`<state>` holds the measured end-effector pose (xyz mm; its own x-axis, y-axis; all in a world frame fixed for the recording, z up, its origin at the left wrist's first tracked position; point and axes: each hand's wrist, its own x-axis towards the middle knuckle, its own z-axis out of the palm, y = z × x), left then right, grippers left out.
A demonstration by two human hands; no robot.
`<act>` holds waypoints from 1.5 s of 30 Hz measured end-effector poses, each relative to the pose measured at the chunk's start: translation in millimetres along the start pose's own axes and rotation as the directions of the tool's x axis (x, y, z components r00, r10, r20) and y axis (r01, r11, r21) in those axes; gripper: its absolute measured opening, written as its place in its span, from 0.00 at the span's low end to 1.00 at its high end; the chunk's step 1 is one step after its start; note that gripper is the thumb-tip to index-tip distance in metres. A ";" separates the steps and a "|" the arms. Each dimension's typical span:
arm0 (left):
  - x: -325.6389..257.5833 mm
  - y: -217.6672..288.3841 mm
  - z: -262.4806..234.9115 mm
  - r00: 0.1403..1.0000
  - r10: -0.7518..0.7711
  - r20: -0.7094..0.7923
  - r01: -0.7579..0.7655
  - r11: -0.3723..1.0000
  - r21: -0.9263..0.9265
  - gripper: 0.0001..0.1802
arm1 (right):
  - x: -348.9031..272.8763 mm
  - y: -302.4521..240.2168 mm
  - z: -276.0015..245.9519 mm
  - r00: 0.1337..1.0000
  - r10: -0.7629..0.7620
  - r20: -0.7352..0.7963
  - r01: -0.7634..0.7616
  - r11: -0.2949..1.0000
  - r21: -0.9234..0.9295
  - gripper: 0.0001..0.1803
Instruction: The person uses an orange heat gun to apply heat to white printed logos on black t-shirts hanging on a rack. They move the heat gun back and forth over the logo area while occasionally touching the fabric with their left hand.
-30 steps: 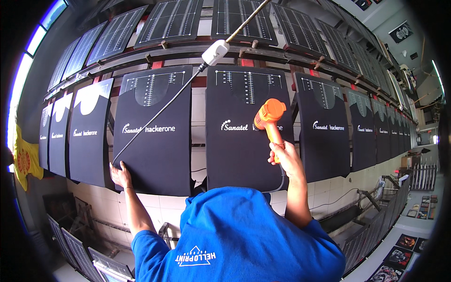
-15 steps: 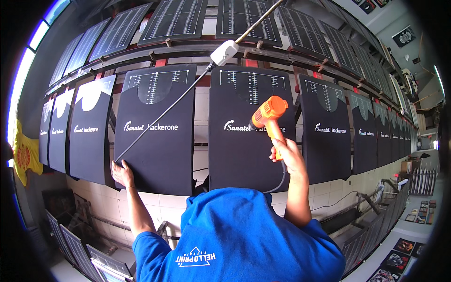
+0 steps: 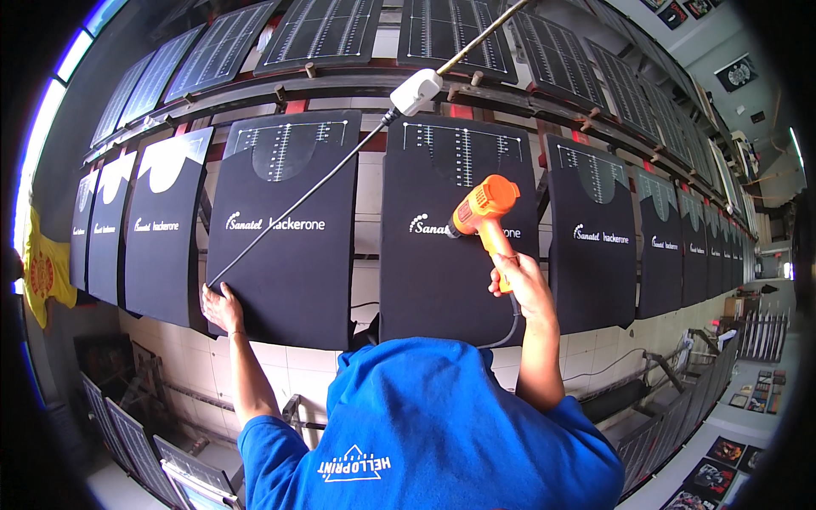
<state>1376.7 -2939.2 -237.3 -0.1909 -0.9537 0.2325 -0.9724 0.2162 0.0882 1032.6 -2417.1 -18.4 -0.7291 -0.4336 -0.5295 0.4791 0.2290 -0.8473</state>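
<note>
Heat gun (image 3: 483, 206) slightly lower, nearer right panel (image 3: 459, 229)

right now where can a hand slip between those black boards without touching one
A tiled strip shows between the black board under the left hand and the middle board faced by the orange heat gun in the right hand. The far-left boards overlap. The bare tiled wall lies below.

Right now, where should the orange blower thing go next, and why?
Probably a little down and left, onto the white print. The right hand holds the orange heat gun with its nozzle aimed at the print on the middle black panel, while the left hand rests flat on the neighbouring panel.
</note>
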 end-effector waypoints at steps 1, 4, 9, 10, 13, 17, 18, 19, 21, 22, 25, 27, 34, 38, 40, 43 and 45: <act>-0.4 0.9 -0.2 1.000 0.003 0.002 -0.003 1.000 0.000 0.35 | -3.1 0.5 3.0 1.000 -0.005 -0.012 0.005 1.000 -0.011 0.15; -1.0 3.5 -0.2 1.000 0.006 0.011 -0.006 1.000 0.007 0.35 | -7.1 -1.2 3.0 1.000 0.006 -0.024 -0.006 1.000 -0.006 0.15; -1.3 2.7 2.2 1.000 0.002 0.003 -0.002 1.000 0.029 0.35 | -5.8 4.9 0.6 1.000 -0.005 -0.001 0.005 1.000 0.010 0.15; -1.4 1.1 3.3 1.000 0.001 0.001 -0.001 1.000 0.031 0.35 | -5.0 4.7 1.5 1.000 -0.003 0.006 0.003 1.000 0.006 0.15; -0.5 -0.6 5.7 1.000 0.010 0.004 -0.010 1.000 0.029 0.35 | -4.2 3.9 4.4 1.000 -0.005 0.005 0.005 1.000 -0.007 0.15; -1.9 1.2 5.3 1.000 0.001 0.001 -0.001 0.999 0.037 0.35 | -1.5 3.6 3.2 0.999 0.004 0.039 -0.005 1.000 0.027 0.16; -2.0 0.8 4.7 1.000 0.007 -0.001 -0.007 0.999 0.034 0.35 | -0.9 2.4 2.3 0.998 0.023 0.053 -0.026 0.998 0.057 0.15; -1.8 0.7 4.5 1.000 0.013 -0.002 -0.013 0.999 0.031 0.35 | -1.2 3.6 4.7 0.999 0.020 0.027 -0.021 0.999 0.033 0.15; -2.1 1.2 4.5 1.000 0.011 0.002 -0.011 1.000 0.029 0.35 | -0.2 7.5 10.4 1.000 -0.003 0.025 0.003 1.000 -0.003 0.15; -2.2 2.5 4.1 1.000 0.004 0.006 -0.004 1.000 0.029 0.35 | 0.2 8.6 12.1 1.000 -0.015 0.023 0.016 1.000 -0.022 0.15; -2.0 3.1 2.2 1.000 0.011 0.007 -0.011 0.999 0.034 0.35 | 1.5 7.2 9.6 0.999 -0.006 0.039 0.006 1.000 -0.005 0.15; -2.1 2.2 2.6 1.000 0.018 0.000 -0.018 0.999 0.041 0.35 | 0.4 7.4 14.7 0.999 -0.041 0.025 0.043 0.998 -0.052 0.16; -2.8 3.5 2.8 1.000 0.012 0.001 -0.012 0.999 0.049 0.35 | 3.2 6.1 19.0 0.999 -0.023 0.045 0.025 0.998 -0.053 0.16; -3.0 2.7 3.3 1.000 0.003 0.011 -0.003 0.999 0.036 0.36 | 7.5 3.6 12.2 0.996 0.015 0.090 -0.019 0.999 0.043 0.15; -1.5 1.6 3.7 0.999 0.021 0.039 -0.022 0.999 0.024 0.37 | 8.4 8.1 14.2 0.996 0.004 0.087 -0.004 1.000 0.001 0.15; 0.2 -3.0 5.4 0.998 0.035 0.056 -0.037 0.999 0.021 0.39 | 11.3 6.4 13.9 0.994 0.016 0.104 -0.016 1.000 -0.002 0.16; 0.8 -8.6 7.4 0.996 0.056 0.064 -0.057 0.998 0.010 0.41 | 9.9 3.4 12.3 0.994 0.022 0.103 -0.024 1.000 0.020 0.15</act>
<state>1384.0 -2943.3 -245.1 -0.2531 -0.9515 0.1749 -0.9612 0.2677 0.0657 1033.1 -2431.3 -26.0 -0.6642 -0.5157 -0.5413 0.5063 0.2224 -0.8332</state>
